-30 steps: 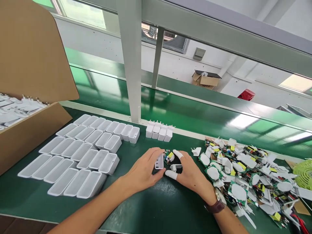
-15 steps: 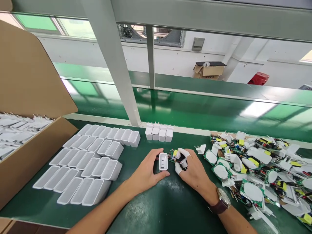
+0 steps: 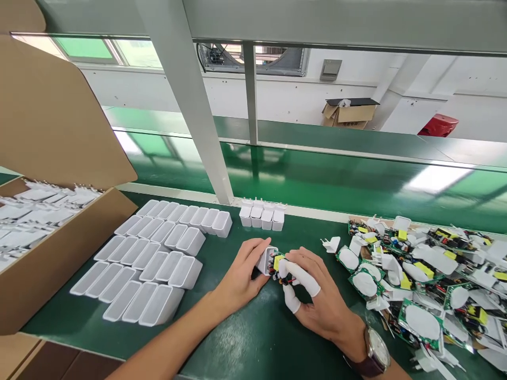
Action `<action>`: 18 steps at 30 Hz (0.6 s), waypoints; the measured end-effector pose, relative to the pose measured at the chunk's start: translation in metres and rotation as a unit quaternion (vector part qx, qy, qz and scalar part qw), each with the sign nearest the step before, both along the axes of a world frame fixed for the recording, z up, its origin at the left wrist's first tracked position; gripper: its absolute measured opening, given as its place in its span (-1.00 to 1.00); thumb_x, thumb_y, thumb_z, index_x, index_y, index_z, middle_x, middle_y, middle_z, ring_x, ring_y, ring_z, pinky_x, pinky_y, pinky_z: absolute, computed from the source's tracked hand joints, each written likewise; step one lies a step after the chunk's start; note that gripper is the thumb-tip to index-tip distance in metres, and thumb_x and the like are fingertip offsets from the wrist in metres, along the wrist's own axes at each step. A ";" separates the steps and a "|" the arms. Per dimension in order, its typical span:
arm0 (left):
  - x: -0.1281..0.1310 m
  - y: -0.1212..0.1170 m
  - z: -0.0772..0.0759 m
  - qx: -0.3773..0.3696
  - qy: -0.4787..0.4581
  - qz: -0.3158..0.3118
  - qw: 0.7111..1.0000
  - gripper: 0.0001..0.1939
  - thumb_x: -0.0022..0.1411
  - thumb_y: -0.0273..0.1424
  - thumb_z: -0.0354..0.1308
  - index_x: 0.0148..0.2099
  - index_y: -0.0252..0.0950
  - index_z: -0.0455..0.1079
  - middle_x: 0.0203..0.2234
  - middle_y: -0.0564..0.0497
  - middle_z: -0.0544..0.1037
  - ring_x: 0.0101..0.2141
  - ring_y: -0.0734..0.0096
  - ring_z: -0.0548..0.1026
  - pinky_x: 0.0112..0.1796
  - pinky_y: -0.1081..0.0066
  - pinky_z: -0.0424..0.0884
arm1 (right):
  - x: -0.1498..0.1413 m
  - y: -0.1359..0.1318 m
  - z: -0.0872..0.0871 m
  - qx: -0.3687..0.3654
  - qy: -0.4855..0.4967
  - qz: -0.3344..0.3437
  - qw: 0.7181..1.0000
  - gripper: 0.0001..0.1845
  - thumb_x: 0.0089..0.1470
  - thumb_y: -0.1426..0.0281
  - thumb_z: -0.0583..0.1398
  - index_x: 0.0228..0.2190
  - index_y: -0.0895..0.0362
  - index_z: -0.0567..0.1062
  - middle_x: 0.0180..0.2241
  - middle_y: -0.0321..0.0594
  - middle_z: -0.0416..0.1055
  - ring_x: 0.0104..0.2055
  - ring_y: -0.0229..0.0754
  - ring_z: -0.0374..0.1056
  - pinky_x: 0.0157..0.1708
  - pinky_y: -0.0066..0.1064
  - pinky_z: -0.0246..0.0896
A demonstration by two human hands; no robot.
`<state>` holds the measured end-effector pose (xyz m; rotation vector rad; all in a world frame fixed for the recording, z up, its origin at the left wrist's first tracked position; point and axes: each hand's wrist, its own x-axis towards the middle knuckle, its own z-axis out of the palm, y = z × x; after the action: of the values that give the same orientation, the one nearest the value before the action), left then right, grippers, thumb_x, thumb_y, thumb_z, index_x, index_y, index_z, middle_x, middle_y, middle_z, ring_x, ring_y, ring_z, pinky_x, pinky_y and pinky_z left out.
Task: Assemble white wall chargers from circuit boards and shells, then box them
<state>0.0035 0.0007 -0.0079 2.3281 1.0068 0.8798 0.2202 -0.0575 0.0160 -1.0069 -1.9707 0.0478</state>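
My left hand (image 3: 246,268) grips a white plastic charger housing (image 3: 263,258) between thumb and fingers, its open end turned to the right. In my right hand (image 3: 317,287) is a circuit board (image 3: 278,262) with a yellow transformer and dark components, pinched between fingers in white finger cots. The board's left end is at the mouth of the housing; I cannot tell how far inside it reaches. My fingers cover part of the board. Left of my hands stand several rows of open white housings (image 3: 152,269).
A cardboard box (image 3: 87,235) of white plastic parts is at the left. Circuit boards with white parts (image 3: 420,279) are heaped at the right. Several housings with plug caps (image 3: 261,215) stand at the back, near a slanted grey post (image 3: 198,111).
My right hand has brought the circuit board left to the housing. My left hand has tilted the housing so its opening faces the board. The view has shifted slightly.
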 end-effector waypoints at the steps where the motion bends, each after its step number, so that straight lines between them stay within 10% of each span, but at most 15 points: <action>1: 0.000 0.000 0.000 0.006 -0.001 0.001 1.000 -0.26 0.33 -0.47 0.19 0.45 -0.06 0.02 0.18 -0.16 0.32 0.20 0.09 0.37 0.20 0.11 0.42 | 0.000 0.000 -0.001 0.002 -0.005 -0.002 1.000 -0.27 0.16 0.63 0.17 0.31 0.04 0.19 0.05 -0.04 0.47 0.18 0.03 0.38 0.19 0.12 0.39; 18: 0.000 0.002 0.000 0.054 0.014 -0.028 0.998 -0.26 0.37 -0.55 0.11 0.46 -0.06 -0.05 0.15 -0.19 0.31 0.18 0.04 0.33 0.14 0.00 0.44 | 0.000 0.002 -0.004 -0.013 -0.030 -0.017 0.999 -0.24 0.14 0.62 0.15 0.33 0.06 0.16 0.06 -0.02 0.46 0.21 0.07 0.35 0.15 0.11 0.43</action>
<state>0.0034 0.0027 -0.0078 2.4519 0.9215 0.9018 0.2200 -0.0559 0.0116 -1.0700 -2.0119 0.0239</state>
